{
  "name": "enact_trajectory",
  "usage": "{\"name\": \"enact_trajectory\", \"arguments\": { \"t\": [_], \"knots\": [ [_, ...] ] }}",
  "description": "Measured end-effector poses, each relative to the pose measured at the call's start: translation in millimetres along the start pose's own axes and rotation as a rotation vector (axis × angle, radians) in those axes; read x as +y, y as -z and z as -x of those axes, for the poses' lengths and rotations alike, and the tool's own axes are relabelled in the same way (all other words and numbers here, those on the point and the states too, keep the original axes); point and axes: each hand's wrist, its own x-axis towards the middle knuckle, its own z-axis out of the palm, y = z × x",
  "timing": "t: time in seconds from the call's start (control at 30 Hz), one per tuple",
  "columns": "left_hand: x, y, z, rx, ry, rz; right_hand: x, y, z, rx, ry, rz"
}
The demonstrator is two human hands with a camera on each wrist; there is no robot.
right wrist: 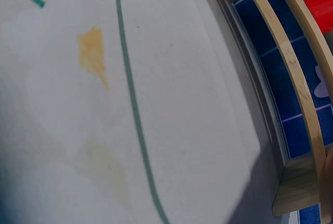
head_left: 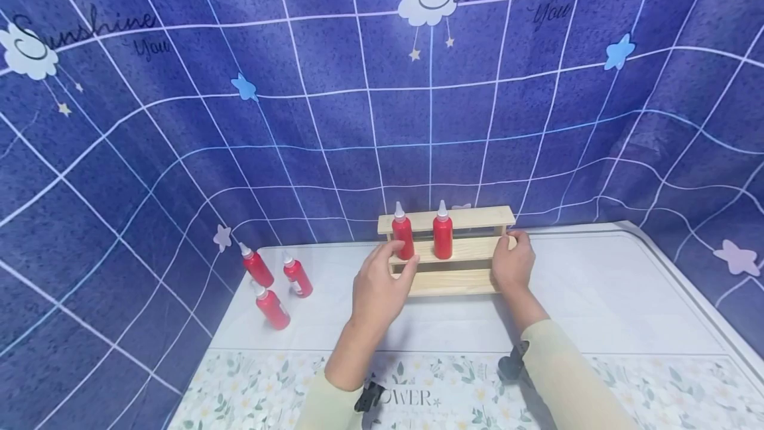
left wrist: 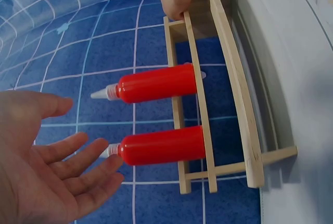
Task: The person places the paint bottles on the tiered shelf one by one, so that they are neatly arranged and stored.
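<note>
A stepped wooden rack (head_left: 459,282) stands by the back curtain, its planks rising like stairs. Two red squeeze bottles with pointed, clear-white nozzles stand upright on its middle plank: the left bottle (head_left: 404,239) and the right bottle (head_left: 443,237). My left hand (head_left: 382,284) is beside the left bottle, thumb and fingers spread apart. In the left wrist view that left hand (left wrist: 57,166) has relaxed fingers near the lower bottle's nozzle (left wrist: 112,150), not wrapped round it. With my right hand (head_left: 513,261) I grip the rack's right end. The right wrist view shows mostly tabletop and rack planks (right wrist: 291,67).
Three more red squeeze bottles (head_left: 273,309) stand in a group at the table's left side. A blue grid-patterned curtain (head_left: 334,118) hangs behind and at both sides. The white table (head_left: 627,290) has a raised rim and a flower-printed front strip (head_left: 239,390).
</note>
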Motion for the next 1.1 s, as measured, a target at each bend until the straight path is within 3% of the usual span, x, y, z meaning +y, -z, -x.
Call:
{"name": "enact_trajectory", "arguments": {
  "t": [1.1],
  "knots": [
    [-45.2, 41.2, 7.3, 0.05, 0.079, -0.007, 3.3, -1.2, -1.5, 0.004, 0.006, -0.004]
  ]
}}
